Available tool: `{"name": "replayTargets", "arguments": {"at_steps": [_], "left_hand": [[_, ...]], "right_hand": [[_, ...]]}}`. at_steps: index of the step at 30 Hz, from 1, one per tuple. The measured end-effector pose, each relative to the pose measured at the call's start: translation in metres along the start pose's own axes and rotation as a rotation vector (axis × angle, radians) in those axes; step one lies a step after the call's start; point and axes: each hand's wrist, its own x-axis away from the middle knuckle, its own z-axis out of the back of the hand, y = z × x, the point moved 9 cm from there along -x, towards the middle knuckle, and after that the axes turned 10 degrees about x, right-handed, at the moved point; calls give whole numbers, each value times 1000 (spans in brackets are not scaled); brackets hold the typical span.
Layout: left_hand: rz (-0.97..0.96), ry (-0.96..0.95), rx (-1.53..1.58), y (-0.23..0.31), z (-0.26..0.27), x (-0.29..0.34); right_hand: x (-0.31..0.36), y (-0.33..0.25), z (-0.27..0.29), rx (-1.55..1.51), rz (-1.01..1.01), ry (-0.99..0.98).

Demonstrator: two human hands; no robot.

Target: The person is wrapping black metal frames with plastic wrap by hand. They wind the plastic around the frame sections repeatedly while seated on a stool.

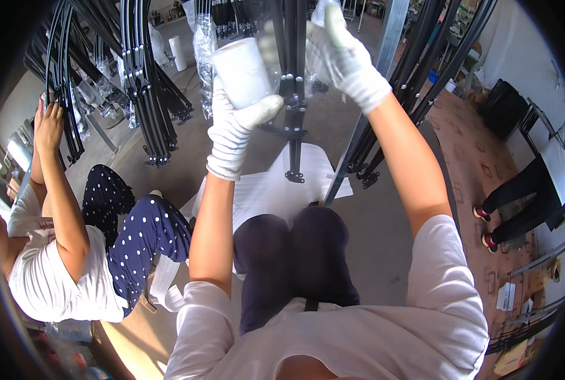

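My left hand (234, 135), in a white knitted glove, is closed round a white roll of what looks like plastic film (242, 71), held up and slightly tilted. Just right of the roll hangs a bundle of long black metal bars (293, 104) with small rivets and brackets at the lower end. My right hand (351, 66), gloved too, is raised on the far right side of this bundle, its thumb up. Its fingers are smeared by motion, and clear film shows beside them. What it holds, if anything, I cannot make out.
More black bars hang at the left (144, 88) and right (422, 69); a metal post (358, 136) slants beside my right arm. White foam sheeting (308, 168) lies before my knees. A co-worker (73, 266) sits at left, hands raised to bars. Another person (529, 183) stands far right.
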Motion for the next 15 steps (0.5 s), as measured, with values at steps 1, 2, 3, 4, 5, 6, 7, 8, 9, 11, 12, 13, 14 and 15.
{"name": "replayTargets", "arguments": {"at_steps": [1, 2, 3, 4, 5, 6, 7, 8, 9, 11, 12, 13, 14, 15], "left_hand": [[-16, 1, 28, 3, 1, 3], [56, -47, 153, 10, -14, 5], [60, -53, 149, 7, -14, 6], [63, -58, 146, 4, -12, 5], [66, -68, 149, 0, -14, 4], [42, -69, 136, 1, -15, 5], [49, -70, 183, 2, -18, 5], [55, -69, 225, 9, -21, 5], [55, -60, 259, 13, -19, 5], [58, 16, 112, 7, 1, 8], [70, 26, 119, 5, 1, 9], [82, 36, 124, 5, 3, 11], [108, 12, 140, 2, -2, 11], [128, -4, 147, 3, -4, 13]], "right_hand": [[12, 4, -13, -26, -22, -140], [14, 10, -15, 99, -4, -102], [18, 13, -19, 224, 14, -64], [25, 10, -17, 342, -5, 25], [25, 10, -15, 413, 40, 30], [26, 13, -12, 437, 27, 21], [29, 16, -11, 462, 13, 12], [35, 12, -3, 400, 32, 162], [43, 10, -4, 333, 51, 301], [63, 11, -7, 357, 68, 513], [73, 14, -7, 452, 66, 584], [80, 19, -6, 545, 64, 654], [90, 38, 5, 716, -18, 789], [94, 45, -5, 706, -16, 812]]}}
